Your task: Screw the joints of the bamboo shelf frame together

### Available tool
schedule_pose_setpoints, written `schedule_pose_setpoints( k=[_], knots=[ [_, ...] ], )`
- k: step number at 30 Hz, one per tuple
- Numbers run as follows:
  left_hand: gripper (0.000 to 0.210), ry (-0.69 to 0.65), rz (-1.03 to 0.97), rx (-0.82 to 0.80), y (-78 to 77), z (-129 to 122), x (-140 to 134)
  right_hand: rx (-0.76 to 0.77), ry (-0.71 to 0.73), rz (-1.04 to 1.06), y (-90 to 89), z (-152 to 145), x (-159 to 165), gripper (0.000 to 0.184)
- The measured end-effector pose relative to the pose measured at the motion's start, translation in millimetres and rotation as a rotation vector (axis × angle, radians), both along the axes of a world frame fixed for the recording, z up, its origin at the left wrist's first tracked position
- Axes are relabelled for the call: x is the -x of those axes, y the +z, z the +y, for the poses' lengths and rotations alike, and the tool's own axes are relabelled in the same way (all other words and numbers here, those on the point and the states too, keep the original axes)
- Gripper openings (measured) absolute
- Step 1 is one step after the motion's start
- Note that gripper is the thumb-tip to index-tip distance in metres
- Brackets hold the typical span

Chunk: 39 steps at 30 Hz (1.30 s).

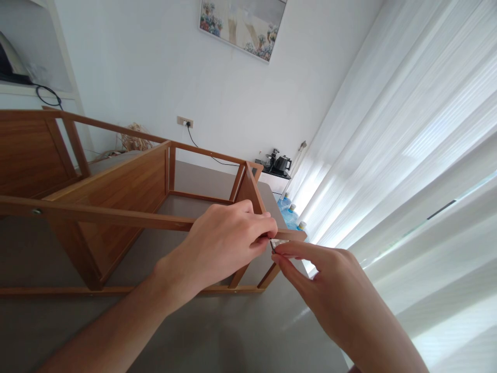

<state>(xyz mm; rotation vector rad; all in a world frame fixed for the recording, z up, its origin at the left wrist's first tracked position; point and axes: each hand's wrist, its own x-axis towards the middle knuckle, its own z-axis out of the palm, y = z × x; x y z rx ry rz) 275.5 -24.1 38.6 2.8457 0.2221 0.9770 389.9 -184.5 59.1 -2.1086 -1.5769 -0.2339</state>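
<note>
A brown wooden shelf frame (pixel 134 220) lies on its side across a grey table (pixel 186 331). My left hand (pixel 229 233) rests against the near rail close to its right end, thumb and fingers pinched together; whatever they grip there is hidden. Just to the right, my right hand (pixel 322 267) pinches a thin dark metal rod (pixel 273 247) between thumb and forefinger. The rod's upper end points at the left fingertips, next to the rail; its exact kind is too small to tell. A round metal fastener (pixel 37 211) shows in the near rail at the left.
Behind the frame, a black kettle (pixel 282 163) stands on a small stand by the wall. Blue water bottles (pixel 290 215) are on the floor near the white curtains (pixel 388 155). A wall socket (pixel 185 122) has a cable plugged in. Dried straw-like strands (pixel 134 137) lie behind the frame.
</note>
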Motion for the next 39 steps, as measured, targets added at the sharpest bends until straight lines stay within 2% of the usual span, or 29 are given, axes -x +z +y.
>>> schedule_pose_setpoints(
  k=[3,8,25,39],
  knots=[
    [0.015,-0.008,0.001,0.004,-0.7,0.2,0.8,-0.033,-0.014,-0.039,-1.4,-2.1,-0.2,0.020],
    [0.013,-0.021,-0.011,0.011,-0.9,0.1,1.0,0.005,-0.004,-0.025,-1.7,-0.8,-3.2,0.026],
    [0.012,-0.003,0.014,0.022,0.4,-0.5,0.4,-0.004,0.052,-0.066,-5.3,0.0,-8.8,0.021],
    [0.012,-0.006,0.016,0.016,0.2,-0.6,0.6,-0.122,0.048,-0.246,-5.2,-1.0,-1.6,0.022]
  ],
)
